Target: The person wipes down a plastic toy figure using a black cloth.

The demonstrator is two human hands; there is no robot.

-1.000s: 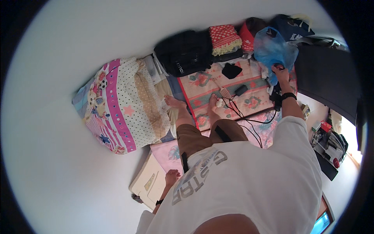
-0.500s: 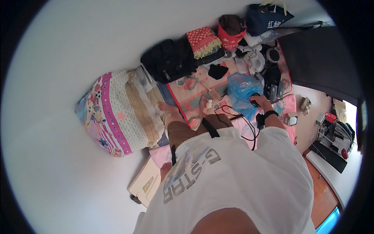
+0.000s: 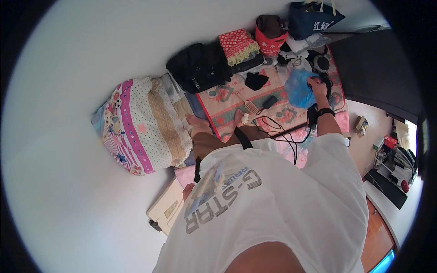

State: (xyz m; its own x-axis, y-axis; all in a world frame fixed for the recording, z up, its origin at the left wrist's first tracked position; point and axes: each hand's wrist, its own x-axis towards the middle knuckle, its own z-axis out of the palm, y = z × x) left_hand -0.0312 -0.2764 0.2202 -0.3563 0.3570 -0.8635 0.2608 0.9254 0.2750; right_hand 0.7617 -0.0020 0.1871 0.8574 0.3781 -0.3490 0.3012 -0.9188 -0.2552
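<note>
Blue plastic bag (image 3: 300, 88) and right hand (image 3: 317, 85) have shifted together, away from the body and to the right, since half a second ago; a small dark block (image 3: 269, 101), then covered by the bag, now lies exposed. Right hand: fingers bent and grasping the bag at its right edge; whether the dark item at the fingertips is also held cannot be told. Left hand (image 3: 187, 190): mostly hidden by the white shirt (image 3: 273, 195), so that the state of its fingers cannot be told. The bag occupies the right part of a red-edged, flower-patterned mat (image 3: 277, 118), just beside a cluster of white and black articles. A black band (image 3: 326, 112) encircles the right wrist. Between the bag and the bare feet lie the block and a pale pink brush (image 3: 251, 107); looped black cords (image 3: 293, 144) run nearer the body. Along the mat's far side, left to right: a black bag (image 3: 196, 68), a fringed red-and-white cloth (image 3: 236, 44), a red bag (image 3: 270, 44) with brown contents, and a navy bag (image 3: 312, 22); a dotted quilt (image 3: 152, 104) is heaped at far left
</note>
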